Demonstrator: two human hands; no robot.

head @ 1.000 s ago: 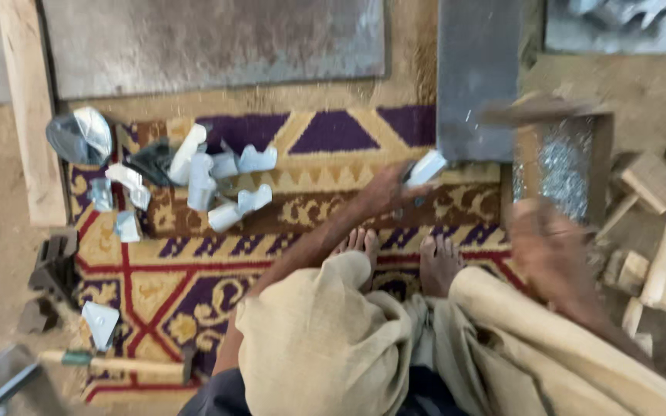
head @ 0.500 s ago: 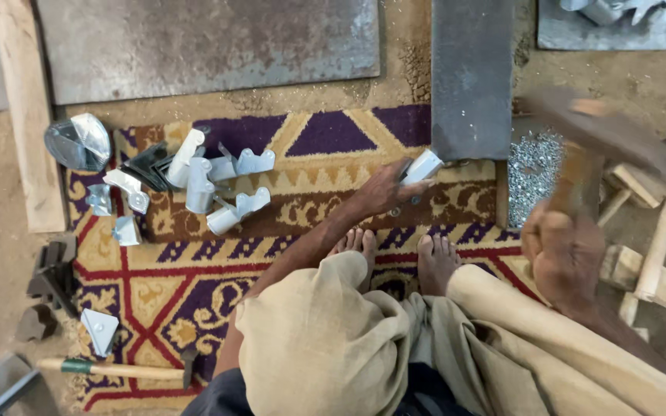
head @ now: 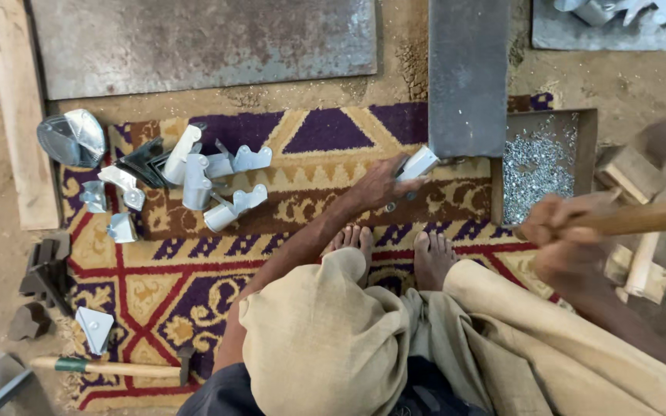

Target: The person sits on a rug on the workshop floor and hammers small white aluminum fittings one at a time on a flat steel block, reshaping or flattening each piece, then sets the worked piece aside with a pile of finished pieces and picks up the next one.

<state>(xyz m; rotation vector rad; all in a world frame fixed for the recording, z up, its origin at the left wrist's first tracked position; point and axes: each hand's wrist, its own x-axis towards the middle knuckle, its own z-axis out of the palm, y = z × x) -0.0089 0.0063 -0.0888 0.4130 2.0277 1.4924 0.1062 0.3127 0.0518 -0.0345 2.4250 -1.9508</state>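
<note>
My left hand point(head: 379, 183) holds a small bent sheet-metal piece point(head: 418, 163) against the near end of a thick steel bar point(head: 468, 77) that lies on the patterned rug point(head: 194, 270). My right hand point(head: 564, 239) grips the wooden handle of a mallet point(head: 641, 216), raised at the right; its head blurs at the frame's right edge. A shallow metal tray of small silvery rivets or scraps point(head: 537, 166) sits between the two hands. My bare feet point(head: 395, 246) rest on the rug just below the left hand.
A heap of bent metal pieces point(head: 194, 177) lies on the rug's left part, with a round shiny piece point(head: 71, 137) beside it. A hammer point(head: 109, 367) lies at bottom left. Dark blocks point(head: 40, 277), a wooden plank point(head: 21, 115), a large steel sheet point(head: 202, 42) and wooden blocks point(head: 634, 177) surround.
The mallet in my right hand has swung from upright near the tray to a raised, sideways position at the right. My left hand has stayed on the metal piece.
</note>
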